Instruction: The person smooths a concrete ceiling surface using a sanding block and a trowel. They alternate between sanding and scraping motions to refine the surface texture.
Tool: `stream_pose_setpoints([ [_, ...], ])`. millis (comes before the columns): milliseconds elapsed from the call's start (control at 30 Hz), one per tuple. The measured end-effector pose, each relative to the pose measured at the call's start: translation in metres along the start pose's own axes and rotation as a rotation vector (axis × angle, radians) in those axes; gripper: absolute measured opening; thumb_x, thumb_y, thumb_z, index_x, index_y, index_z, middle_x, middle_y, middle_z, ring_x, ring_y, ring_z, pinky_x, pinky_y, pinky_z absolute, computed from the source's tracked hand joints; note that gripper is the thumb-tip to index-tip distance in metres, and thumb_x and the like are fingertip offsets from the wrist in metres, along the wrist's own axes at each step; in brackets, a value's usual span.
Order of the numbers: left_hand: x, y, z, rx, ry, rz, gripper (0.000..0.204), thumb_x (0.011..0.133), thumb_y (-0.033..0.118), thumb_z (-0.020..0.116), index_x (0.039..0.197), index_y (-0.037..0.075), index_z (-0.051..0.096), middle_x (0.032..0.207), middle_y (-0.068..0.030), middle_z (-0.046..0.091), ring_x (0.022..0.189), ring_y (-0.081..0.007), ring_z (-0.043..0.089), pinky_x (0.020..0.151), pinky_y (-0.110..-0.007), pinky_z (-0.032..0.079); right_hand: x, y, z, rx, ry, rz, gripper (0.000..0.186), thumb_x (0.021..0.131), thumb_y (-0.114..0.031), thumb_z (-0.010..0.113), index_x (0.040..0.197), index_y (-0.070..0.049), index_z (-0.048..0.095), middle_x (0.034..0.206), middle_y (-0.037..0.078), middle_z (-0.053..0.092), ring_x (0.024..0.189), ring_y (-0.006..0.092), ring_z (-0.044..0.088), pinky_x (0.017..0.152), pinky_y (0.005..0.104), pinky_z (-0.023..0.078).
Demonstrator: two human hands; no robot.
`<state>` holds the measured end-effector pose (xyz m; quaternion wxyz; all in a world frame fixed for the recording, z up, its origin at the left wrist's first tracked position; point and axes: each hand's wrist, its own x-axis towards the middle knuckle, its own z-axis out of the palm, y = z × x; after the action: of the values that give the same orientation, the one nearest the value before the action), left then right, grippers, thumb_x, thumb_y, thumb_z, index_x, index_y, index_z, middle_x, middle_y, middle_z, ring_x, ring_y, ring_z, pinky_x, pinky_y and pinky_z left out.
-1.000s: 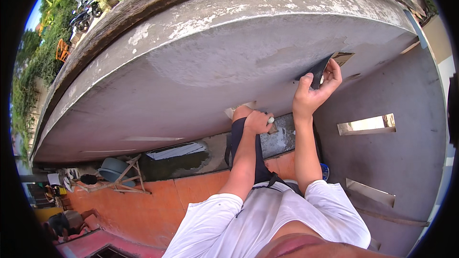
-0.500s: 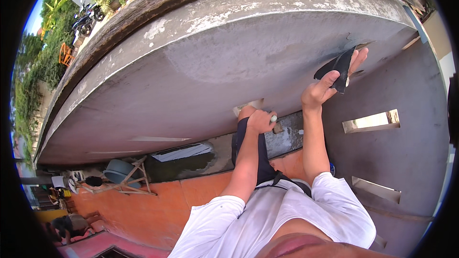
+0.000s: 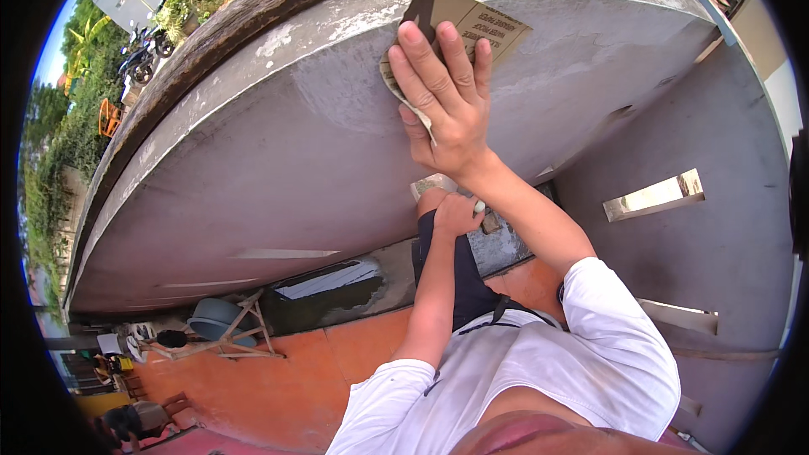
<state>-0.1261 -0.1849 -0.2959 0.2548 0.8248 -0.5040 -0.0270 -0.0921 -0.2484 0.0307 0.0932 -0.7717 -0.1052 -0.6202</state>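
Two hands at work on a curved concrete slab

One sheet of sandpaper [image 3: 459,21] lies flat under the right hand [image 3: 442,105], fingers spread over it and pressing it onto the grey concrete slab [image 3: 278,160] near the upper edge, so the abrasive face bears evenly. The left hand [image 3: 455,212] hangs lower by the knee, curled narrow around a small pale object that cannot be identified.

Our right hand [image 3: 442,97] covers much of the sandpaper sheet [image 3: 472,21]. We cannot tell what our left hand [image 3: 455,212] grips; far left, the parked vehicles [image 3: 139,55] are too small.
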Motion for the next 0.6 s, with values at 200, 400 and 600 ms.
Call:
stream_pose_setpoints([
  [200,-0.004,0.014,-0.013,-0.049,-0.13,-0.047,0.028,0.084,0.032,0.07,0.106,0.014,0.069,0.074,-0.0162,0.071,0.078,-0.0366,0.07,0.077,-0.05,0.053,0.009,0.094,-0.044,-0.048,0.336,0.261,0.052,0.111,-0.026,0.036,0.154,0.002,0.044,0.165,0.014,0.037,0.159,0.0345,0.019,0.128,0.0485,0.004],
  [400,-0.005,0.015,-0.008,-0.087,0.12,0.06,0.041,0.086,0.032,0.07,0.12,0.01,0.069,0.101,-0.0181,0.075,0.101,-0.0385,0.069,0.093,-0.048,0.053,0.009,-0.016,0.006,0.067,0.024,0.137,0.058,0.09,-0.013,0.057,0.148,-0.013,0.058,0.165,0.001,0.04,0.159,0.0309,0.02,0.127,0.0563,-0.007],
  [600,0.009,0.032,-0.011,-0.014,-0.017,0.007,0.032,0.086,0.03,0.069,0.112,0.011,0.069,0.091,-0.0181,0.073,0.092,-0.0383,0.069,0.088,-0.048,0.053,0.007,0.007,-0.008,-0.046,-0.073,-0.041,0.062,0.082,-0.007,0.058,0.141,-0.027,0.065,0.158,-0.013,0.049,0.155,0.0216,0.032,0.131,0.049,0.006],
])
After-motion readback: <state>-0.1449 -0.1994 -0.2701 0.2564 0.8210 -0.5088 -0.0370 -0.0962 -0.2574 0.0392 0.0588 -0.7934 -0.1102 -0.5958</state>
